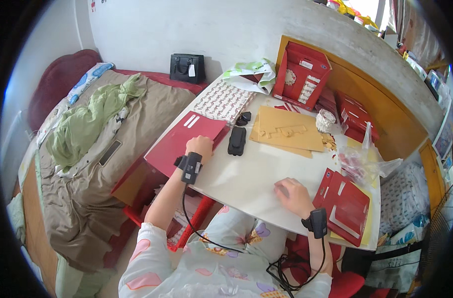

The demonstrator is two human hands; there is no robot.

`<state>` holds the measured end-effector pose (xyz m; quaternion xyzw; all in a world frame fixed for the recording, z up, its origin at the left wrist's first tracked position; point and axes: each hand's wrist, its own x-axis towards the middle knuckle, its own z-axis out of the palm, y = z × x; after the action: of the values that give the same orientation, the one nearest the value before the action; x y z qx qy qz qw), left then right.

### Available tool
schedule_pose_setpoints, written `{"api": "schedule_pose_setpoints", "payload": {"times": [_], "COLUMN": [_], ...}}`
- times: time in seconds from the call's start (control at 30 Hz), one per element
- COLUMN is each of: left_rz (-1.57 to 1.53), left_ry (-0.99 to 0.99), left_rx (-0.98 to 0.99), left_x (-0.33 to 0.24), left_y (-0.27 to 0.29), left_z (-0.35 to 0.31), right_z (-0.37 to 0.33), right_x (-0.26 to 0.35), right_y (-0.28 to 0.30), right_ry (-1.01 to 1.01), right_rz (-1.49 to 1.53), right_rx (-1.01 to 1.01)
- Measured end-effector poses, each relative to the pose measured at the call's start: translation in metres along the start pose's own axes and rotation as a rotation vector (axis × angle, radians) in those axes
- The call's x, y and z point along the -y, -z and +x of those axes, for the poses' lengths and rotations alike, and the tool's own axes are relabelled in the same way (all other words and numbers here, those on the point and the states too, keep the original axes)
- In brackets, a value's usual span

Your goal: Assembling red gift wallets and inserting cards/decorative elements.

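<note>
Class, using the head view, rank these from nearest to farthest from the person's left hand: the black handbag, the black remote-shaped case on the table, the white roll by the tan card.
From the left hand:
1. Black case, just to its right.
2. White roll, across the table, far right.
3. Black handbag, against the back wall.

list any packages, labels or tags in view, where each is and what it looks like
Open red gift box: back of table, upright, white labels inside.
Red folder: table's left edge under left hand, two white strips.
Clear plastic bag: right side.
White tag: on black handbag.
</note>
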<state>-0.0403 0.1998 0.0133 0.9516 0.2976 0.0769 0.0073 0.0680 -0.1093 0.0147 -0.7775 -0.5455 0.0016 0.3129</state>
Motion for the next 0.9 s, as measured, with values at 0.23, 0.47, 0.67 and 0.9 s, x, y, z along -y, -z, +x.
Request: {"api": "schedule_pose_setpoints", "payload": {"times": [0.23,0.47,0.67,0.9], "left_rz": [0.147,-0.155,-1.153,-1.54], "left_ry": [-0.052,-0.24,-0.349,-0.325], "left_rx": [-0.151,-0.782,-0.902,-0.424], "left_x": [-0.01,-0.026,-0.064,-0.116], "left_y": [0.019,0.079,0.084,0.029], "left_z": [-0.016,-0.051,-0.058,-0.048], "right_z": [-0.007,-0.01,-0.002,0.001], "right_x": [-0.018,-0.019,-0.006,0.006], "right_y": [-0.008,-0.004,0.007,0.032], "right_ry": [-0.073,-0.097,-0.081,0.033], "right_rz": [0.036,0.052,0.224,0.694], "right_rx": [-0.288,-0.358,-0.478,-0.627]}}
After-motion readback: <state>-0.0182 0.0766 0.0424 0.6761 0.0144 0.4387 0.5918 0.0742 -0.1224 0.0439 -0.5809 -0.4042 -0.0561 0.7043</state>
